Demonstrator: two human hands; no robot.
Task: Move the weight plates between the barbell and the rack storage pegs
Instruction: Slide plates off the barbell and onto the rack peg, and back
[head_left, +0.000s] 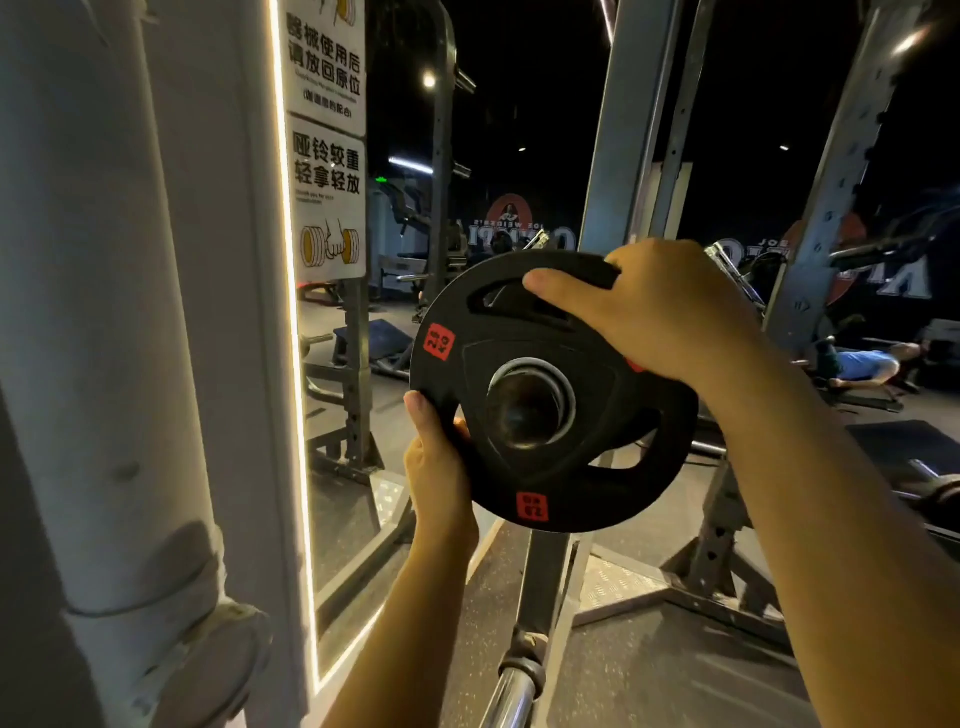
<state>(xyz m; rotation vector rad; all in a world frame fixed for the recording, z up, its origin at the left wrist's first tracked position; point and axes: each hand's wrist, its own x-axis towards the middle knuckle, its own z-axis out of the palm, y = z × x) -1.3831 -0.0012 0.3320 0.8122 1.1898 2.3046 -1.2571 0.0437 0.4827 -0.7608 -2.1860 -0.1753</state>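
**Firmly held: small black plate at the sleeve**

Clearly gripped in both hands: a round black rubber-coated weight plate (550, 389) with red number labels and three cut-out grip slots, held upright in mid-scene, in front of the grey steel rack upright (631, 130). Left hand (439, 467) at the lower left rim, thumb laid on the near face and fingers curled out of sight behind the edge. Right hand (660, 306) over the top right rim, thumb pressed flat beside the upper slot, other fingers wrapped over the edge and hidden. Centre bore filled by a dark round end with a steel ring around it, so probably threaded on a sleeve or peg; which one, cannot tell. Chrome barbell shaft (511, 696) running up from the near bottom edge towards the plate.

Likely rigid and dense, though small enough for a two-hand carry. Rubber skin ought to give fair friction; smooth rim still apt to slip if tilted. Best taken at opposite rim points, as now, or through the slots. Kept square to the sleeve while sliding, to avoid binding in the bore. Dropped, a danger to toes.

Lit mirror frame (291, 364) and printed white notices (327, 197) at left.
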